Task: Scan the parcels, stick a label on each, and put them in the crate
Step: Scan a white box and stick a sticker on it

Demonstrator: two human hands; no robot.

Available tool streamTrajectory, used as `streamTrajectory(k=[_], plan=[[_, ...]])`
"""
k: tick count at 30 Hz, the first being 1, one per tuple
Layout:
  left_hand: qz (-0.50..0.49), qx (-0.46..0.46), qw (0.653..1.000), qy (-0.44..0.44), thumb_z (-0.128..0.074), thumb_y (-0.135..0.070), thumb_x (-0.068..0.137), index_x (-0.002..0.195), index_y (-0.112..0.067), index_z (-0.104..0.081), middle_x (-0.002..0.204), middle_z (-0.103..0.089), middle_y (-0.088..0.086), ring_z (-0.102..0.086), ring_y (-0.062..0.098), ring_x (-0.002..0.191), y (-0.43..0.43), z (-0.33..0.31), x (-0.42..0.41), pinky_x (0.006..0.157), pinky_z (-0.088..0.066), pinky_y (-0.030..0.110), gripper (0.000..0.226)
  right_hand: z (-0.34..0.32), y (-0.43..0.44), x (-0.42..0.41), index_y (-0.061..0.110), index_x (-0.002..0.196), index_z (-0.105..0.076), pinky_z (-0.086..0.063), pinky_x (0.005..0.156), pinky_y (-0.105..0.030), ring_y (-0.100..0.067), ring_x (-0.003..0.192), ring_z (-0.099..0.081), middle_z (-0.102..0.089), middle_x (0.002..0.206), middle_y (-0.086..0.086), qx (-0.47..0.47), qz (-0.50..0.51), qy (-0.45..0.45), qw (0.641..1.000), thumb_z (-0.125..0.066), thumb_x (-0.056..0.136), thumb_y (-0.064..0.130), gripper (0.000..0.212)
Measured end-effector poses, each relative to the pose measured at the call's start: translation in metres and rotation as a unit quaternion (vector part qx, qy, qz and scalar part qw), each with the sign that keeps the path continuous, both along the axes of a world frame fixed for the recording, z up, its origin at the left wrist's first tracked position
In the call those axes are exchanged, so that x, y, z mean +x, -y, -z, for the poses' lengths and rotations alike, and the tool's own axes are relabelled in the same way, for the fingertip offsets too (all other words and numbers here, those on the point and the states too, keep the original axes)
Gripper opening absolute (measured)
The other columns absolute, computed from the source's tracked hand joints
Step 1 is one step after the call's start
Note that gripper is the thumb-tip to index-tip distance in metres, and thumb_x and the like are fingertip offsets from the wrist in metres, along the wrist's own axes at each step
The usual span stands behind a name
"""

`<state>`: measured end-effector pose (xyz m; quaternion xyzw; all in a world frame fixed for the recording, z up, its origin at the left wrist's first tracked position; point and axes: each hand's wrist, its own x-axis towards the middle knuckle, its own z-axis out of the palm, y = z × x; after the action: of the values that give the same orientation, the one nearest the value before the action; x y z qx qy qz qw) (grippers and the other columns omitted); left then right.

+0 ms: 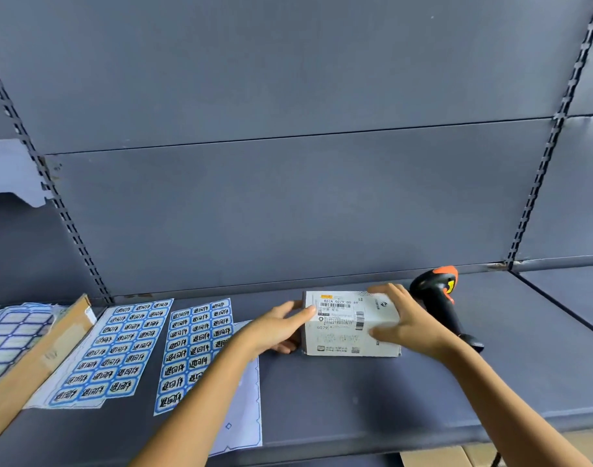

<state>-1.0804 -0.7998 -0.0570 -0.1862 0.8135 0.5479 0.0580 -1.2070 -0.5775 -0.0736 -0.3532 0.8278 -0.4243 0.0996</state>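
A small white parcel (pixel 342 326) with a printed barcode label on top sits on the dark grey shelf (pixel 355 392). My left hand (pixel 281 326) grips its left end, thumb on top and fingers underneath. My right hand (pixel 404 323) holds its right end, fingers curled over the top and front. A black and orange barcode scanner (pixel 440 298) lies on the shelf just behind and right of the parcel. Two sheets of blue-bordered labels (pixel 119 348) (pixel 194 352) lie flat to the left. No crate is in view.
A used label backing sheet (pixel 241 419) lies under my left forearm. A brown cardboard box (pixel 35 358) with more blank blue labels (pixel 15 332) stands at the far left. Slotted shelf uprights (pixel 544 163) flank the back panel. Cardboard (pixel 433 458) shows below the shelf edge.
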Motion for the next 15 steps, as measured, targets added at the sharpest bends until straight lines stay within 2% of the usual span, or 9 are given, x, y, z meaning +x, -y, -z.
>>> streamTrajectory(k=[2,4,7,9,10,12,14,15], plan=[[-0.011,-0.044,0.999,-0.006,-0.044,-0.060,0.089,0.124,-0.038,-0.050,0.121,-0.058,-0.012,-0.058,0.013,0.092,-0.003,0.004,0.001,0.069,-0.049,0.022,0.042,0.001,-0.001,0.002,0.031,0.125,-0.044,-0.035,0.079,-0.002,-0.008,0.117,-0.041,-0.039,0.126,0.006,0.012,0.001,-0.002,1.000,-0.075,0.078,0.014,0.059],[-0.017,-0.084,0.996,-0.025,-0.040,-0.061,0.090,0.116,-0.041,-0.051,0.116,-0.059,-0.016,-0.057,0.013,0.096,-0.004,0.004,0.004,0.079,-0.048,0.025,0.035,-0.001,-0.002,0.002,0.027,0.131,-0.043,-0.033,0.085,-0.006,-0.010,0.123,-0.039,-0.037,0.129,0.006,0.028,-0.001,0.001,1.000,-0.076,0.078,0.015,0.063],[-0.074,-0.214,0.973,-0.050,-0.041,-0.061,0.090,0.113,-0.034,-0.057,0.115,-0.062,-0.010,-0.058,0.014,0.104,0.008,0.013,0.013,0.093,-0.046,0.032,0.038,-0.005,-0.004,0.008,0.023,0.140,-0.039,-0.027,0.109,-0.028,-0.019,0.138,-0.025,-0.028,0.146,0.004,0.056,0.032,-0.024,0.998,-0.079,0.077,0.022,0.075],[-0.156,-0.309,0.937,-0.056,-0.050,-0.055,0.088,0.116,-0.032,-0.056,0.117,-0.060,-0.006,-0.057,0.017,0.109,0.026,0.019,0.029,0.093,-0.045,0.033,0.037,-0.010,0.000,0.023,0.020,0.143,-0.038,-0.020,0.114,-0.036,-0.023,0.140,-0.019,-0.026,0.150,0.003,0.022,0.086,-0.107,0.990,-0.079,0.076,0.024,0.078],[-0.171,-0.341,0.923,-0.051,-0.054,-0.052,0.086,0.121,-0.031,-0.053,0.124,-0.056,-0.005,-0.053,0.017,0.115,0.035,0.020,0.039,0.096,-0.043,0.033,0.041,-0.013,0.004,0.034,0.018,0.141,-0.041,-0.021,0.112,-0.034,-0.022,0.137,-0.022,-0.031,0.147,0.002,-0.024,0.109,-0.165,0.980,-0.077,0.078,0.022,0.073],[-0.128,-0.353,0.927,-0.002,-0.062,-0.051,0.082,0.136,-0.027,-0.042,0.142,-0.041,-0.003,-0.039,0.017,0.131,0.053,0.021,0.064,0.106,-0.034,0.031,0.063,-0.018,0.018,0.060,0.014,0.128,-0.052,-0.024,0.102,-0.024,-0.018,0.123,-0.033,-0.047,0.130,0.002,-0.124,0.125,-0.258,0.950,-0.070,0.083,0.019,0.049],[-0.044,-0.338,0.938,0.058,-0.065,-0.053,0.080,0.146,-0.025,-0.027,0.154,-0.022,-0.004,-0.020,0.014,0.142,0.063,0.024,0.086,0.113,-0.020,0.028,0.082,-0.015,0.036,0.083,0.015,0.111,-0.059,-0.030,0.090,-0.015,-0.008,0.103,-0.042,-0.054,0.106,0.009,-0.167,0.080,-0.274,0.944,-0.057,0.083,0.022,0.028],[-0.010,-0.333,0.940,0.077,-0.064,-0.055,0.079,0.148,-0.025,-0.021,0.157,-0.012,-0.006,-0.011,0.012,0.144,0.066,0.027,0.094,0.115,-0.014,0.028,0.087,-0.009,0.046,0.093,0.016,0.103,-0.061,-0.033,0.084,-0.011,-0.002,0.094,-0.045,-0.055,0.096,0.012,-0.167,0.035,-0.248,0.954,-0.054,0.083,0.021,0.021]])
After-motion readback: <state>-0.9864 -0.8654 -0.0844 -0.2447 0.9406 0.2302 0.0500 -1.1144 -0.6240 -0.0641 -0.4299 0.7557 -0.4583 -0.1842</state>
